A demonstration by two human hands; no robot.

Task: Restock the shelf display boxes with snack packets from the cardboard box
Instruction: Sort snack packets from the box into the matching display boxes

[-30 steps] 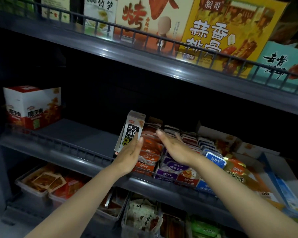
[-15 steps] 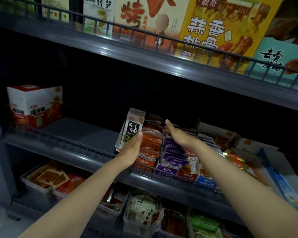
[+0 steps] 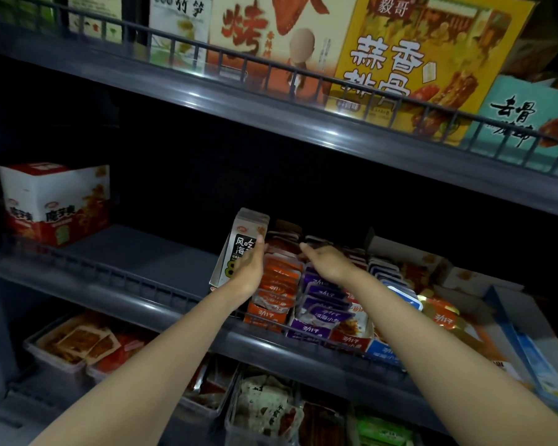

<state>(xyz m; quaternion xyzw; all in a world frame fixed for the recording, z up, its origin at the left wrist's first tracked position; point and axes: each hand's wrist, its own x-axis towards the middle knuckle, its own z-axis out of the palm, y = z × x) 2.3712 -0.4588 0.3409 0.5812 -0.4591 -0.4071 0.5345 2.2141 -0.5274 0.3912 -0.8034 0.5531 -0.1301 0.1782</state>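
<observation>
snack packets (image 3: 279,281) behind wire rail (image 3: 126,278)

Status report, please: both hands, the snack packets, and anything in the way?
Left hand open, flat against white carton. Right hand open, resting on packet rows. No obstacle seen.

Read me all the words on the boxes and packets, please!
"毅哥" and "蒜香排骨": yellow box.
"烤": chicken-wing box.
"竹笋": white box.
"去骨": teal box.
"魔芋爽": red-and-white box.
"风吃海": display box flap, rest hidden behind left hand.
Print on the snack packets: too blurred.
</observation>
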